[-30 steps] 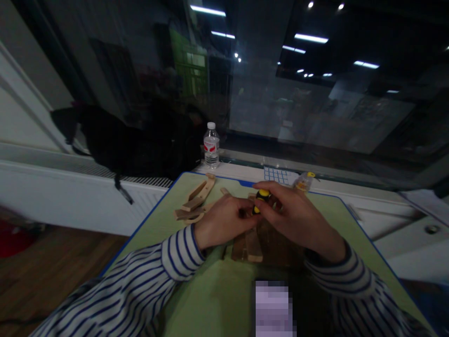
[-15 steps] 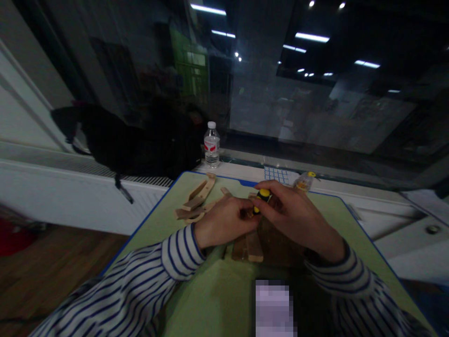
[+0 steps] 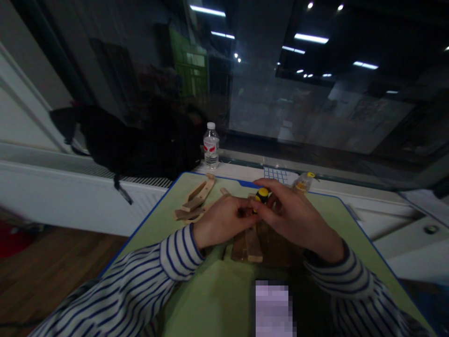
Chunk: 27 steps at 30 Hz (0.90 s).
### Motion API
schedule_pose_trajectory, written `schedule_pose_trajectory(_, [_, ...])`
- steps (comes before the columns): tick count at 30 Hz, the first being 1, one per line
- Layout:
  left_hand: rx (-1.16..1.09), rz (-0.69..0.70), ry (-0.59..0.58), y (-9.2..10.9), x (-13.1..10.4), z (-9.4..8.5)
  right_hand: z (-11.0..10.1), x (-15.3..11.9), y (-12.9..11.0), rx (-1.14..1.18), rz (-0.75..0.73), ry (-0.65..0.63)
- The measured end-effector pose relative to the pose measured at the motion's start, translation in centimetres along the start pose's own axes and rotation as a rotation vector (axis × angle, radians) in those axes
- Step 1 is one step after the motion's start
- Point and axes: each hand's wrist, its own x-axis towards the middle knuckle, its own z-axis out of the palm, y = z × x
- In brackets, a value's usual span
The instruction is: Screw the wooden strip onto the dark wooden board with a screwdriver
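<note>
A yellow-and-black screwdriver handle stands between my hands over a wooden strip. My right hand has its thumb and fingers around the handle. My left hand is closed just below it, its fingertips pinched at the tool's lower part; what exactly they grip is hidden. The strip lies on a dark brown board on the green table. The tool's tip cannot be seen behind my fingers.
Several wooden pieces lie at the table's back left. Behind the blue-edged table are a water bottle, a gridded sheet and a small clear bag. A pixelated phone-like object is in front.
The view has shifted very slightly. My right fingers have moved a little around the yellow-and-black handle; my left hand is almost where it was.
</note>
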Motion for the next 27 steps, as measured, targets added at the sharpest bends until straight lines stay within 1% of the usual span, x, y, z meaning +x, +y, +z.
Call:
schedule_pose_trajectory(8, [0.046, 0.021, -0.030, -0.11, 0.08, 0.04, 0.06, 0.11, 0.17, 0.009, -0.015, -0.019])
schedule_pose_trajectory(11, [0.053, 0.031, -0.031, -0.02, 0.08, 0.04, 0.13, 0.18, 0.25, 0.025, 0.012, -0.036])
schedule_pose_trajectory(15, [0.061, 0.031, -0.015, 0.01, 0.02, 0.11, 0.06, 0.17, 0.15, 0.011, 0.011, -0.031])
schedule_pose_trajectory(20, [0.063, 0.049, -0.020, -0.21, -0.05, 0.24, 0.06, 0.14, 0.04, 0.007, 0.017, -0.033])
schedule_pose_trajectory(27, [0.045, 0.039, -0.014, -0.13, -0.11, 0.20, 0.20, 0.17, 0.16, 0.005, 0.016, -0.028])
